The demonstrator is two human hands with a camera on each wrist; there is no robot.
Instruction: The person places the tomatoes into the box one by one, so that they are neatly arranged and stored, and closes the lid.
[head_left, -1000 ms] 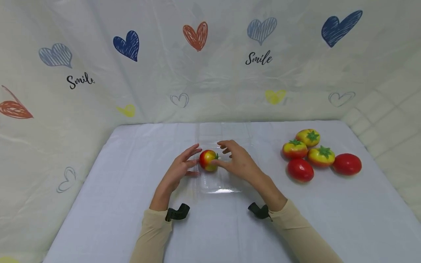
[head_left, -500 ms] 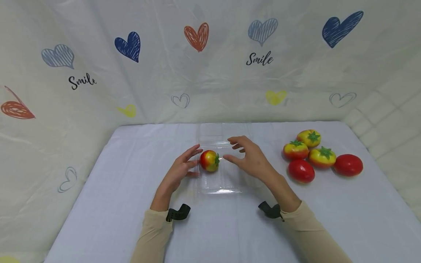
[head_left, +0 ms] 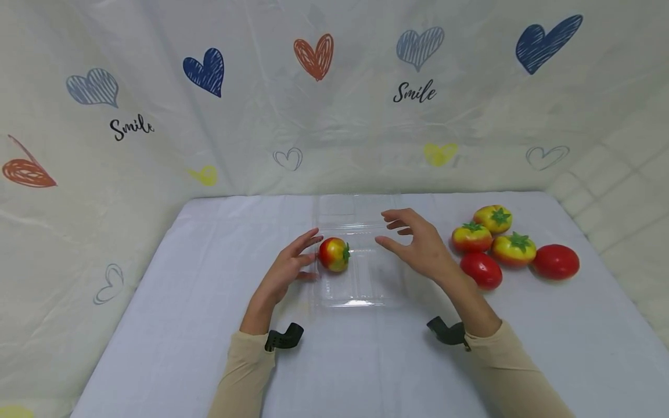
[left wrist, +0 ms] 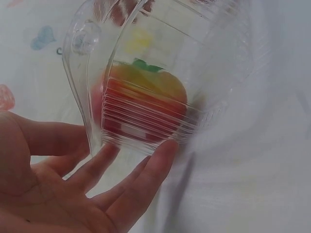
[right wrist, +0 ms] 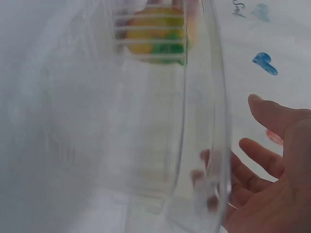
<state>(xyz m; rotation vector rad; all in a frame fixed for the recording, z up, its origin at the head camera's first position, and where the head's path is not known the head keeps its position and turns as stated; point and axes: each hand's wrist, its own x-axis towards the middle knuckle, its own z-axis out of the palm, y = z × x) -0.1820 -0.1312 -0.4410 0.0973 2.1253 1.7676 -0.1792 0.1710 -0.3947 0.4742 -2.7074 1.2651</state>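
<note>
A clear plastic clamshell box (head_left: 366, 287) lies with its lid (head_left: 337, 206) folded back at the far side. Against the box's left wall sits one red-and-yellow tomato (head_left: 332, 254) with green leaves on top. My left hand (head_left: 284, 268) is at that wall from outside; in the left wrist view its fingertips (left wrist: 167, 148) meet the ribbed plastic below the tomato (left wrist: 150, 97). Over the box's right side my right hand (head_left: 424, 247) hovers with nothing in it, thumb and fingers spread apart. Seen from the right wrist, the hand (right wrist: 272, 189) is beside the box's rim.
Right of the box is a cluster: several yellow-and-red tomatoes (head_left: 513, 251) with green tops and red ones (head_left: 555, 262) showing no leaves. A white cloth covers the table (head_left: 209, 255). Behind it hangs a curtain (head_left: 355, 116) printed with hearts.
My right hand has let go of the tomato in the box and moved right, away from it. The left hand has stayed at the box's left wall.
</note>
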